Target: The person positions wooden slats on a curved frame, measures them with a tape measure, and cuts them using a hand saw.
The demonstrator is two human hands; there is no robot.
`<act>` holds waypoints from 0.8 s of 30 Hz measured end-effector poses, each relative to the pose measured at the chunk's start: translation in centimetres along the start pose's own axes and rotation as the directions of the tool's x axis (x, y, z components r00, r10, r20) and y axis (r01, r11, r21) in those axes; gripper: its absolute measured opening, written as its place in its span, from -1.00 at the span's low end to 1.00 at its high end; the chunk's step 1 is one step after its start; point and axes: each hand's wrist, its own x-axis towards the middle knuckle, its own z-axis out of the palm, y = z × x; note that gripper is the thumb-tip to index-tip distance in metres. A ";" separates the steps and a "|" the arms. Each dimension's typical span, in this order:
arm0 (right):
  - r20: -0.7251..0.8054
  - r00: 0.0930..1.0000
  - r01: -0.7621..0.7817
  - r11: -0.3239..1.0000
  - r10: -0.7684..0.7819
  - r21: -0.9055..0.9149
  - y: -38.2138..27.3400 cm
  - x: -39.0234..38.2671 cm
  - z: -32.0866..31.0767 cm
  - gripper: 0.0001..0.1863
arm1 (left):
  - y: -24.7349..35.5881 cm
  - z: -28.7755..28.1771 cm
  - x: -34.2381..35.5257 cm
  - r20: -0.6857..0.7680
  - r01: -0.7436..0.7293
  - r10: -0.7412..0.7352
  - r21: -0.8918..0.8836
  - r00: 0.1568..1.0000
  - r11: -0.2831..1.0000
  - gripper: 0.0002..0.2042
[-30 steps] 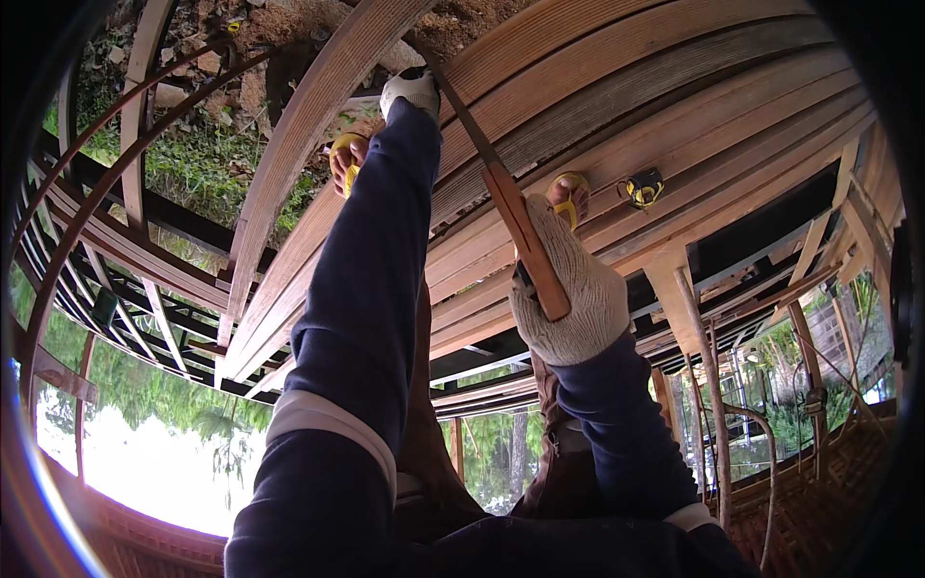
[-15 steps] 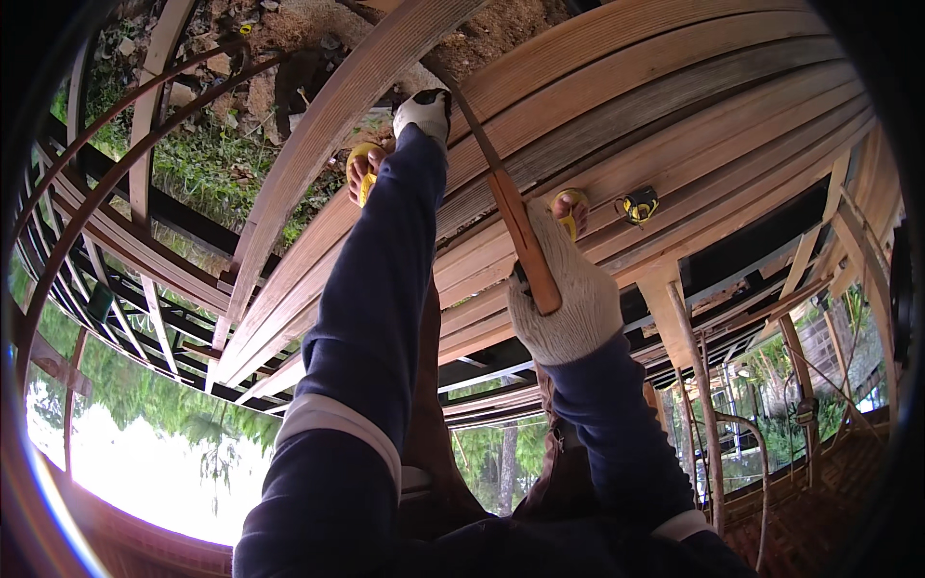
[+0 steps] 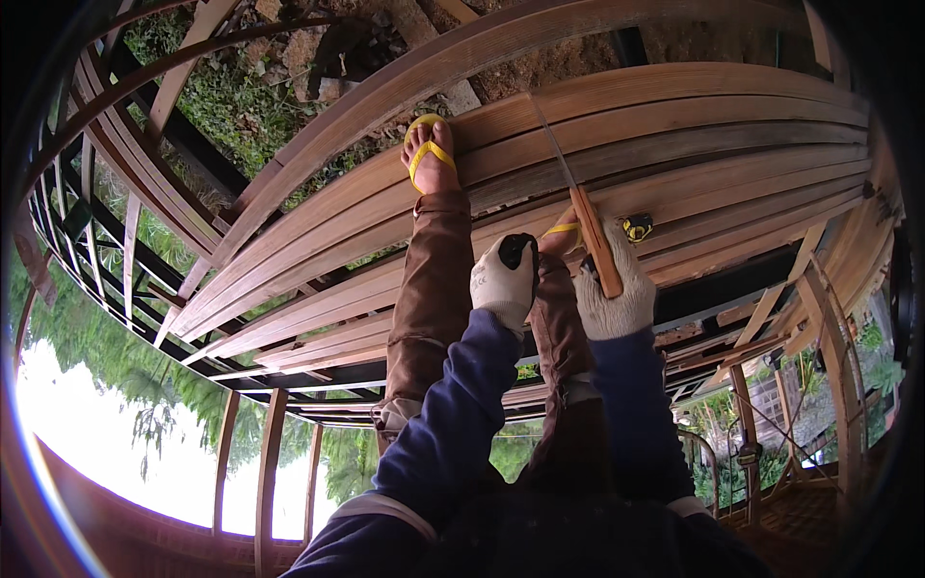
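Observation:
My right hand (image 3: pixel 621 289), in a white knit glove with dark palm patches, grips the wooden handle of a handsaw (image 3: pixel 595 241). The thin blade is seen nearly edge-on, slanting away to the far left across the wooden planks (image 3: pixel 674 111). My left hand (image 3: pixel 506 275), gloved alike, hovers between my lower legs with its fingers curled; anything inside the curl is hidden. Just right of the saw handle, a small yellow and black tape measure (image 3: pixel 638 227) rests on the planks.
My feet, in yellow flip-flops (image 3: pixel 429 159), stand on the planks. A curved beam (image 3: pixel 385 82) runs beyond them, over ground with grass and rubble (image 3: pixel 279 72). Dark metal framing (image 3: pixel 120 270) and gaps lie at left. Wooden posts (image 3: pixel 747 424) rise at right.
My left hand has come back from near the blade's far end to between my legs. My right hand and the saw have shifted slightly right; the view has turned.

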 end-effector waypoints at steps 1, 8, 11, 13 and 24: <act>-0.006 1.000 0.022 1.000 -0.022 0.009 -0.1 -0.6 -0.4 -0.34 | 0.3 -0.3 -0.4 0.029 0.038 -0.037 -0.045 0.999 0.998 -0.71; -0.028 0.999 -0.041 0.991 0.038 -0.126 2.0 6.1 5.9 -0.35 | -0.1 0.3 4.7 0.077 -0.121 0.113 0.123 0.991 0.985 -0.68; -0.003 0.999 -0.046 0.999 0.046 -0.019 1.4 2.7 3.1 -0.38 | -0.7 -0.8 7.7 0.114 -0.103 0.082 0.185 0.990 0.977 -0.66; 0.051 0.994 -0.092 0.996 0.092 0.004 -1.3 -0.1 0.1 -0.36 | -0.4 -0.8 8.5 0.059 -0.222 0.215 0.204 0.975 0.953 -0.70; 0.063 0.991 -0.112 0.992 0.116 -0.063 -0.1 6.0 3.5 -0.44 | 4.8 -3.0 8.5 0.240 -0.218 0.193 0.080 0.951 0.973 -0.67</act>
